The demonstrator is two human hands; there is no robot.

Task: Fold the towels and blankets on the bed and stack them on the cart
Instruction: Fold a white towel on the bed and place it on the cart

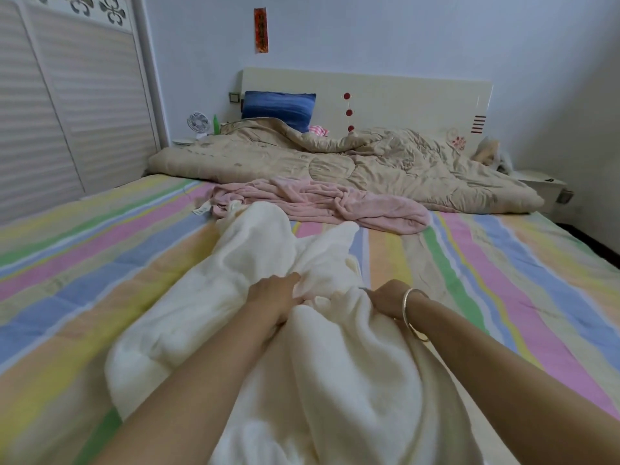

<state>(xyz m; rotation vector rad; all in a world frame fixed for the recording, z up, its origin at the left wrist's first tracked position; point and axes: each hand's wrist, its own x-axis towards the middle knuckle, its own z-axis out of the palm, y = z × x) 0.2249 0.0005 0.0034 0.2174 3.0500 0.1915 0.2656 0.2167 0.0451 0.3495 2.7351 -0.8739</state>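
White blanket [352,380] is bunched at 6 o'clock on the striped bed [100,263], clutched by left grip [275,297] and right grip [385,298]. Pink towel [318,199] is crumpled at 12, beige quilt [369,162] heaped behind it, wardrobe [67,112] seen at 10.

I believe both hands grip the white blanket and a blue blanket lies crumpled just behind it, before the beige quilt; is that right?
Not quite: the head view shows the crumpled blanket behind is pink, not blue. The left hand and right hand do grip the white blanket, and the beige quilt lies beyond.
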